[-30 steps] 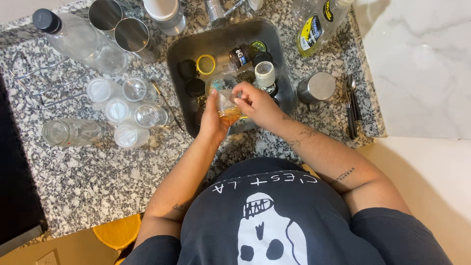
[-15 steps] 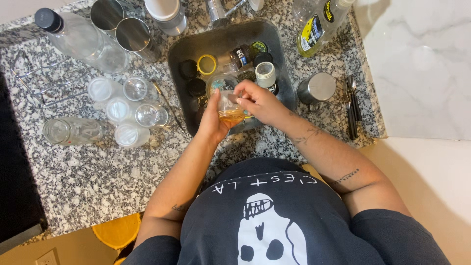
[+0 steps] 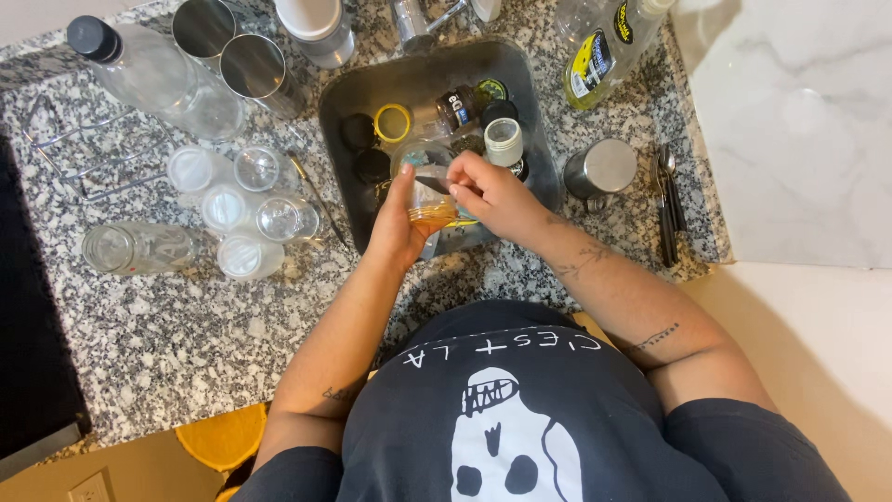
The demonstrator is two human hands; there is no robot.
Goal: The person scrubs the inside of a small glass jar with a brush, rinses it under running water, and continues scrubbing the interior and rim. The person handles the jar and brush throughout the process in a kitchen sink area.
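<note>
My left hand (image 3: 398, 218) grips a clear glass jar (image 3: 426, 191) with an amber rim over the front of a small dark sink (image 3: 339, 102). My right hand (image 3: 492, 193) holds a thin utensil (image 3: 433, 183) whose tip reaches into the jar's mouth. The sink holds black lids (image 3: 359, 132), a yellow ring lid (image 3: 393, 122), a dark spice bottle (image 3: 457, 108) and a white-capped bottle (image 3: 505, 143).
Several clear glass jars (image 3: 243, 203) stand on the granite counter at left, with one lying on its side (image 3: 135, 247). A large plastic bottle (image 3: 149, 72), metal cups (image 3: 251, 67), a dish soap bottle (image 3: 604, 51), a steel canister (image 3: 601, 169) and cutlery (image 3: 669, 200) surround the sink.
My hands stay over the sink with the jar. The right hand has shifted slightly, working the utensil inside the jar's mouth.
</note>
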